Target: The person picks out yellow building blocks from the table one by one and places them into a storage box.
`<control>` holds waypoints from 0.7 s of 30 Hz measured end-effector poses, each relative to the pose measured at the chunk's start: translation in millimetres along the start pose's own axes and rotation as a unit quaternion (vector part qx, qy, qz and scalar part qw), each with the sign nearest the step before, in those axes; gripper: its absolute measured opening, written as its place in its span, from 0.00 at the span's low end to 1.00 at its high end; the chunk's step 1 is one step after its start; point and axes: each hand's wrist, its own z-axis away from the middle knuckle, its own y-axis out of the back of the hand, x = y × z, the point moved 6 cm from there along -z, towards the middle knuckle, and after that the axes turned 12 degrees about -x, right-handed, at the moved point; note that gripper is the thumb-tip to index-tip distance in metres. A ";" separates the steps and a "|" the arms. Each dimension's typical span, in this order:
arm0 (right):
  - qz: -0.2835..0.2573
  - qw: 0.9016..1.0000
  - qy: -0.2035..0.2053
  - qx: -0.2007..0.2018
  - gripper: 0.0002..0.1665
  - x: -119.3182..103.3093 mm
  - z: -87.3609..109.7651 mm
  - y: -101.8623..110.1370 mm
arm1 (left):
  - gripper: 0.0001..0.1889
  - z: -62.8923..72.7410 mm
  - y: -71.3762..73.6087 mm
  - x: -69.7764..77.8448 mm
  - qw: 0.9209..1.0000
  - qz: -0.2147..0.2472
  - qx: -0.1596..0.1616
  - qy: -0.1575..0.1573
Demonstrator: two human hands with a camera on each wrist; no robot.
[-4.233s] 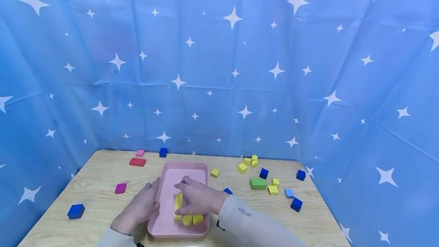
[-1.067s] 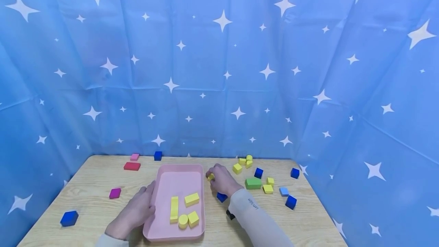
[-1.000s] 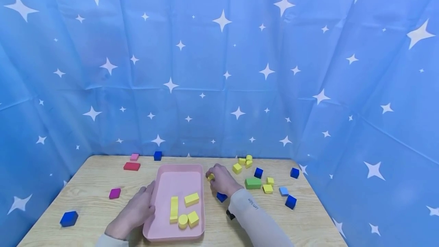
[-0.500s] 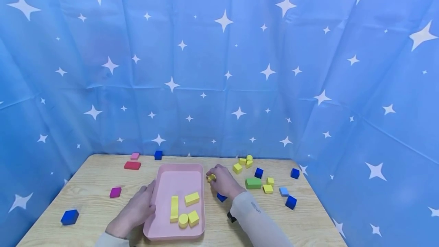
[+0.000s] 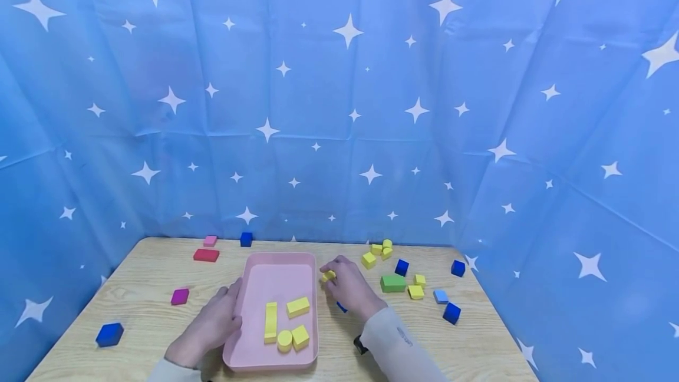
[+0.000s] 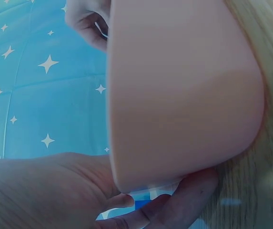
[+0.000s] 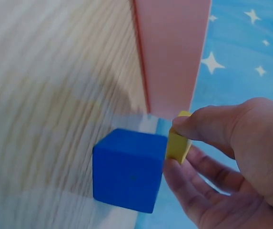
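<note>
My left hand [image 5: 209, 326] holds the left side of a pink tray [image 5: 281, 267], fingers along its outer wall and thumb at the rim. In the left wrist view, fingers [image 6: 193, 198] press against the tray's wall low by the table. Just right of the tray, my right hand [image 5: 352, 287] pinches a small yellow block [image 7: 178, 143] between thumb and fingertips. A blue cube [image 7: 129, 169] sits close by, mostly hidden under that hand in the head view. Inside the tray lie several yellow blocks, among them a long bar [image 5: 271, 323] and a cylinder [image 5: 284, 341].
Right of my right hand lie several yellow blocks [image 5: 368, 260], a green block [image 5: 393, 283], blue cubes [image 5: 452, 313] and a light-blue block [image 5: 441, 296]. On the left are a red block [image 5: 206, 255], a magenta block [image 5: 180, 296] and blue blocks [image 5: 109, 335]. A starry curtain [image 5: 318, 105] surrounds the table.
My right hand has moved out of the tray to the right, leaving a yellow block inside, and now pinches another. Over the last second it shifts only slightly. My left hand stays at the tray.
</note>
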 end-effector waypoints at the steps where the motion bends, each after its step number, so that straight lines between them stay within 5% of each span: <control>1: 0.000 1.000 -0.003 0.003 0.19 -1.3 1.7 -0.3 | 0.46 0.2 -0.1 0.1 1.000 0.000 0.000 0.000; 10: -0.005 1.000 -0.002 0.015 0.19 -21.1 19.1 -1.9 | 0.46 0.8 -1.6 -1.3 1.000 0.006 -0.001 0.003; 21: 0.005 0.997 0.075 -0.030 0.21 -53.7 42.9 -9.3 | 0.46 -0.5 0.0 -1.4 1.000 0.000 0.001 -0.002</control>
